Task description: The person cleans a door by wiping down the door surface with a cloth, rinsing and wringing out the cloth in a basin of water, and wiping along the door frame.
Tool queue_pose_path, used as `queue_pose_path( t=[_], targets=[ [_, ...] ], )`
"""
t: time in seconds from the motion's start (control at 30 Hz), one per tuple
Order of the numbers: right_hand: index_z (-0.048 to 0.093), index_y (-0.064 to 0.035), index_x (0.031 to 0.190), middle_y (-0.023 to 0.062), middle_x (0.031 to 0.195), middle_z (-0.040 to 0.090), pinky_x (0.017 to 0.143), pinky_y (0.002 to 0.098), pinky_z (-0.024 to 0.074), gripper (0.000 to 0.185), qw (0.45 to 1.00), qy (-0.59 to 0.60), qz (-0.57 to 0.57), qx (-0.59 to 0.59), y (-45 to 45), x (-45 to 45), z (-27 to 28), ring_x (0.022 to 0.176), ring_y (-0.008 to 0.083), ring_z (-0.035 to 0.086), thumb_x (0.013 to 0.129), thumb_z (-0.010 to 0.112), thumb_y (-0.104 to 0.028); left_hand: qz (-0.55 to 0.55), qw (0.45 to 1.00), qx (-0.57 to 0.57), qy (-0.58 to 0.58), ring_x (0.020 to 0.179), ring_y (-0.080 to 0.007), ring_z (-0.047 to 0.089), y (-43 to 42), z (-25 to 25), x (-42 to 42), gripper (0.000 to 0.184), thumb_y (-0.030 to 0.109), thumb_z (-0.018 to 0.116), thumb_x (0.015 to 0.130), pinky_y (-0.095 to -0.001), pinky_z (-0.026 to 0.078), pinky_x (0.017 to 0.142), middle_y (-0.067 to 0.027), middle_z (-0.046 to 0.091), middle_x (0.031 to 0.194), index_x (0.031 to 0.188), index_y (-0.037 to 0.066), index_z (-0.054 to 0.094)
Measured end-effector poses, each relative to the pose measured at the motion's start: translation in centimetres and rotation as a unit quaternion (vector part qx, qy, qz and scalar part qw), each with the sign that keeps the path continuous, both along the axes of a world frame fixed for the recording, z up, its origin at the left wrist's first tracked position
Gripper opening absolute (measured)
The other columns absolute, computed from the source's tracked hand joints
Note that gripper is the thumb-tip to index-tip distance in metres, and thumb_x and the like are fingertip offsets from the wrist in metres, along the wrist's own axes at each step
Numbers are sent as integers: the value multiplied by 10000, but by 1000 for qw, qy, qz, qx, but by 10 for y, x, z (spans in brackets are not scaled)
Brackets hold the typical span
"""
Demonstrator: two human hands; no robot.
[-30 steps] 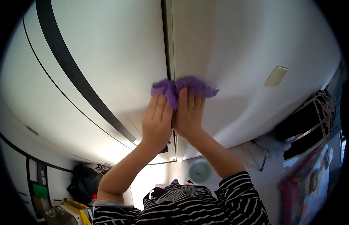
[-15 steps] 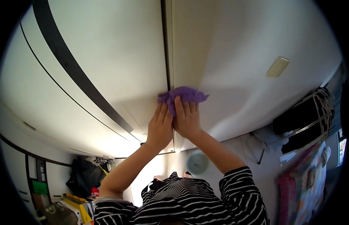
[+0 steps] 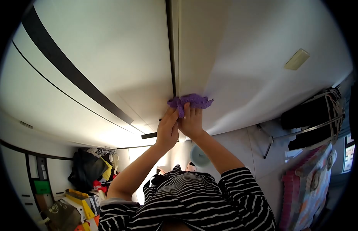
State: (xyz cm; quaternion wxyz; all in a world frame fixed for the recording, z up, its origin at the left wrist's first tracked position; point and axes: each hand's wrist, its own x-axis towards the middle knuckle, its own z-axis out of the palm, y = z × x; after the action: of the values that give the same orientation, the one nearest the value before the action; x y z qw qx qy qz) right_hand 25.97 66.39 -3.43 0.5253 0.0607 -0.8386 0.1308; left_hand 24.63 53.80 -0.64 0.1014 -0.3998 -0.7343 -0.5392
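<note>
A crumpled purple cloth (image 3: 196, 101) lies against a white upright surface, just right of the dark gap beside the tall white cabinet door (image 3: 121, 46). My right hand (image 3: 191, 124) presses the cloth from below, its fingers together and partly covered by the folds. Close beside it, my left hand (image 3: 167, 129) grips the cloth's left end, with its fingertips at the fabric. Both arms reach upward from striped sleeves. What lies behind the cloth is hidden.
A pale blue basin (image 3: 201, 156) stands on the tiled floor by my feet. On the right are a metal rack with dark clothes (image 3: 310, 119) and folded bedding (image 3: 308, 188). A switch plate (image 3: 297, 59) sits on the wall. Bags and boxes (image 3: 81, 202) crowd the lower left.
Both hands and the purple cloth have shifted slightly downward along the surface. The cloth is bunched a little tighter. The view has moved a little, showing more of a dark handle beside my left hand.
</note>
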Motion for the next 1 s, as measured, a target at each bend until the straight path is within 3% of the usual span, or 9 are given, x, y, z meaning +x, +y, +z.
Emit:
queue_pose_path(
  t=[0.2, 0.27, 0.47, 0.57, 0.63, 0.77, 0.9, 0.93, 1.0],
  targets=[
    [423, 5, 1212, 181, 1068, 511, 842, 516, 398, 572, 993, -112, 22, 10, 5, 23, -66, 980, 377, 499, 726, 648, -195, 20, 993, -63, -95, 1156, -368, 481, -3, -57, 27, 483, -99, 430, 809, -344, 431, 924, -231, 403, 1341, 1285, -14, 419],
    [440, 15, 1218, 177, 1056, 519, 849, 501, 403, 573, 986, -165, 21, 11, 6, 30, -74, 980, 365, 503, 721, 644, -185, 9, 990, -21, -142, 1168, -356, 479, -3, -67, 33, 484, -92, 435, 815, -342, 430, 926, -230, 396, 1350, 1292, -17, 408],
    [416, 17, 1284, 169, 1050, 527, 809, 452, 410, 622, 989, -142, 38, 11, 4, 24, -1, 912, 335, 506, 727, 614, -175, -3, 990, 50, -132, 1036, -294, 540, 7, -10, 26, 505, -31, 460, 838, -334, 447, 862, -225, 408, 1342, 1330, -32, 352],
    [419, -12, 1298, 149, 1032, 527, 778, 429, 408, 625, 996, -74, 42, 15, -1, 13, 62, 871, 313, 502, 725, 606, -176, -13, 990, 113, -89, 989, -265, 549, 11, 38, 13, 530, -41, 390, 793, -298, 434, 842, -221, 508, 1198, 1321, -66, 354],
    [424, -42, 1303, 123, 1012, 535, 770, 418, 405, 624, 999, -5, 47, 21, -2, 6, 97, 868, 296, 503, 722, 606, -179, -24, 990, 136, -18, 902, -114, 505, 15, 58, 3, 586, -39, 312, 773, -203, 413, 764, -100, 520, 1168, 1359, -60, 315],
    [471, -87, 1270, 73, 986, 553, 756, 397, 401, 574, 997, 55, 46, 35, 4, -4, 93, 866, 259, 510, 720, 602, -182, 2, 985, 159, 61, 924, -119, 514, 26, 48, -6, 580, -26, 315, 773, -211, 419, 788, -108, 519, 1187, 1351, -65, 325],
    [534, -94, 1194, 45, 986, 571, 740, 376, 401, 494, 999, 15, 34, 33, 6, 0, 47, 866, 236, 522, 717, 611, -197, 11, 990, 138, -39, 984, -151, 518, 24, 13, 8, 547, -57, 324, 780, -233, 414, 836, -130, 502, 1230, 1326, -76, 359],
    [544, -92, 1179, 43, 984, 573, 736, 371, 401, 482, 998, 6, 36, 41, 9, 3, 30, 864, 233, 524, 715, 615, -199, 45, 985, 145, -82, 894, -262, 572, 26, 3, 16, 424, -45, 409, 762, -289, 452, 762, -204, 534, 1146, 1180, -86, 469],
    [547, -80, 1174, 48, 971, 583, 741, 372, 414, 482, 997, -31, 56, 46, 14, 12, 1, 871, 235, 533, 710, 620, -189, 78, 987, 117, -77, 886, -274, 575, 29, -24, 27, 416, -55, 436, 777, -312, 462, 773, -220, 524, 1166, 1192, -80, 466]
  ],
)
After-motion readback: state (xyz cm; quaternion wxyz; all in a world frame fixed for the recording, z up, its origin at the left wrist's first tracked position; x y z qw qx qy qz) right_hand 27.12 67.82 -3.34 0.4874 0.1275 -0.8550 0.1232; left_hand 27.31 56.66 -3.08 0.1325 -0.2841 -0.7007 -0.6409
